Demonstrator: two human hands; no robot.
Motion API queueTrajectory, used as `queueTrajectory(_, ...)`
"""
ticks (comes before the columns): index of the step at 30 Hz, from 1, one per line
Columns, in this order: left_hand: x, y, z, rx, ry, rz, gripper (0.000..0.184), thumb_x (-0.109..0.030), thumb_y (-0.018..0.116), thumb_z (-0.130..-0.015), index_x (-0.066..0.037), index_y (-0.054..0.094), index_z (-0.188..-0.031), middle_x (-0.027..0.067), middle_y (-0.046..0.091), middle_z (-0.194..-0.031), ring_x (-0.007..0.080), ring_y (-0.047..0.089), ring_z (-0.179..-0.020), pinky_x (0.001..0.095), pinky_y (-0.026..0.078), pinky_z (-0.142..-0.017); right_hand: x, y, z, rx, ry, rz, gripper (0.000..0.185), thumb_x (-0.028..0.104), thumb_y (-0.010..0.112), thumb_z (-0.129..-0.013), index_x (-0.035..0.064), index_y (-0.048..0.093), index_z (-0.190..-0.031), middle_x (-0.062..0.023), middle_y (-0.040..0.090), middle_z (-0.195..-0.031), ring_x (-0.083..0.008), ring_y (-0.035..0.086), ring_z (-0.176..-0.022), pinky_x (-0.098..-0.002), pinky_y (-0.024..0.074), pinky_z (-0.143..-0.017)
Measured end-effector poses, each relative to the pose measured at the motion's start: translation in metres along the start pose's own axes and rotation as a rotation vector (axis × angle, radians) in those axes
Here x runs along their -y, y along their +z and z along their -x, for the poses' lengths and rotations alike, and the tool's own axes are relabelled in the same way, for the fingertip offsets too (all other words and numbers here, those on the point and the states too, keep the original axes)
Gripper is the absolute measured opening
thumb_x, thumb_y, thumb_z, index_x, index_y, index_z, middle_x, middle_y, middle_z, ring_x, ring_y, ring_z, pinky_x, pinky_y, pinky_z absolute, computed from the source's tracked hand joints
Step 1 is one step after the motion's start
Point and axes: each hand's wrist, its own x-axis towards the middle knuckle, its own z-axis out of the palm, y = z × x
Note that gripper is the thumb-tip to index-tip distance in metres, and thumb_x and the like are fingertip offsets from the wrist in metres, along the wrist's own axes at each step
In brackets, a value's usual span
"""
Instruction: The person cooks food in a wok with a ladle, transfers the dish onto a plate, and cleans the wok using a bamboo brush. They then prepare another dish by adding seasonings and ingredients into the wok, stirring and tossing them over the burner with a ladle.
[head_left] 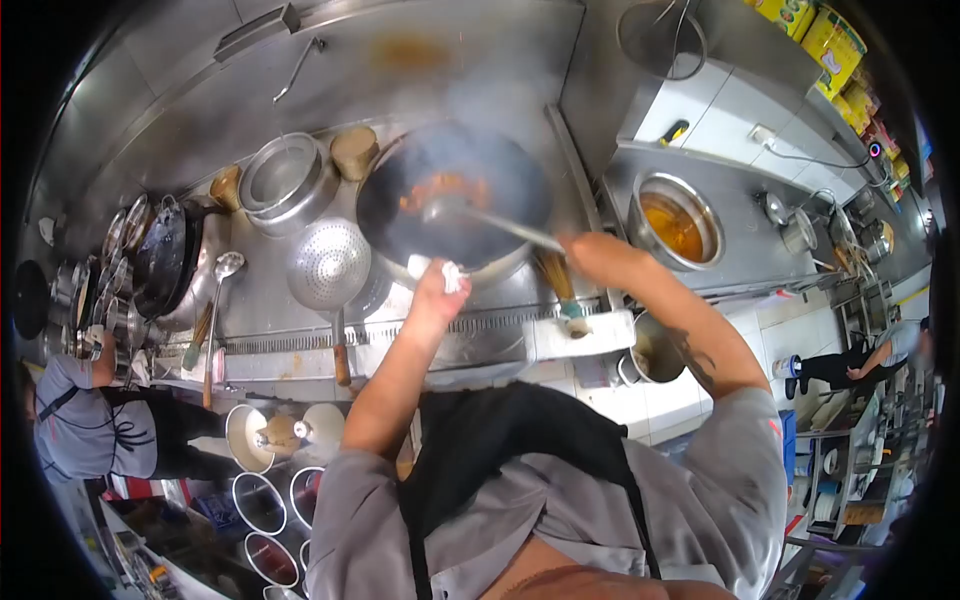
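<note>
A large dark wok (520,185) sits at the stove's centre, with smoke or steam rising from it. Orange-brown pieces of food (465,187) lie inside, their kind too blurred to name. My right hand (592,260) is wrapped round the handle of a ladle (505,227), whose bowl is down in the wok against the food. At the wok's near rim, my left hand (440,292) is closed on a white cloth (452,277). Part of the rim is hidden behind that hand and cloth.
Left of the wok rest a perforated strainer (330,262), stacked metal bowls (283,178) and another ladle (229,265). A brush (562,285) stands near my right hand. The pot (712,225) at right holds orange liquid. Other people (95,425) stand at left and far right.
</note>
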Motion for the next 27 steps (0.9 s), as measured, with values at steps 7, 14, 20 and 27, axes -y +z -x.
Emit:
queueTrajectory(7,0.000,0.013,-0.007,-0.074,0.283,-0.314,0.016,-0.022,0.052,-0.092,-0.008,0.054,-0.102,0.0090,0.058,-0.088,0.0220,0.055,-0.077,0.0334,0.045,-0.060,0.000,-0.013,0.015,0.123,0.015,-0.210,0.037,0.014,0.053,-0.090,0.0005,0.051,-0.124,-0.0247,0.063,-0.089,-0.0348,0.064,-0.081,-0.0458,0.0499,-0.073)
queueTrajectory(14,-0.024,0.019,-0.020,-0.180,-0.418,0.617,0.014,-0.026,0.051,-0.094,-0.012,0.054,-0.097,0.0039,0.059,-0.086,0.0151,0.054,-0.071,0.0308,0.044,-0.054,-0.016,0.004,-0.020,0.099,0.058,-0.205,0.039,0.017,0.054,-0.090,-0.0033,0.051,-0.122,-0.0257,0.064,-0.085,-0.0395,0.064,-0.079,-0.0469,0.0505,-0.073)
queueTrajectory(20,0.072,-0.006,0.052,-0.162,-0.445,0.506,0.010,-0.024,0.052,-0.093,-0.014,0.055,-0.094,0.0040,0.059,-0.077,0.0161,0.058,-0.066,0.0292,0.048,-0.051,-0.013,0.010,-0.032,-0.223,0.055,-0.047,0.028,0.013,0.053,-0.089,-0.0037,0.052,-0.111,-0.0271,0.063,-0.081,-0.0433,0.062,-0.079,-0.0502,0.0494,-0.070)
queueTrajectory(27,0.004,0.008,-0.024,-0.202,-0.393,0.674,0.014,-0.018,0.045,-0.095,-0.010,0.055,-0.100,0.0053,0.057,-0.085,0.0185,0.054,-0.073,0.0272,0.043,-0.055,0.009,-0.020,0.007,-0.010,0.014,-0.039,0.027,0.010,0.047,-0.089,-0.0041,0.055,-0.111,-0.0229,0.062,-0.080,-0.0377,0.063,-0.074,-0.0488,0.0493,-0.067)
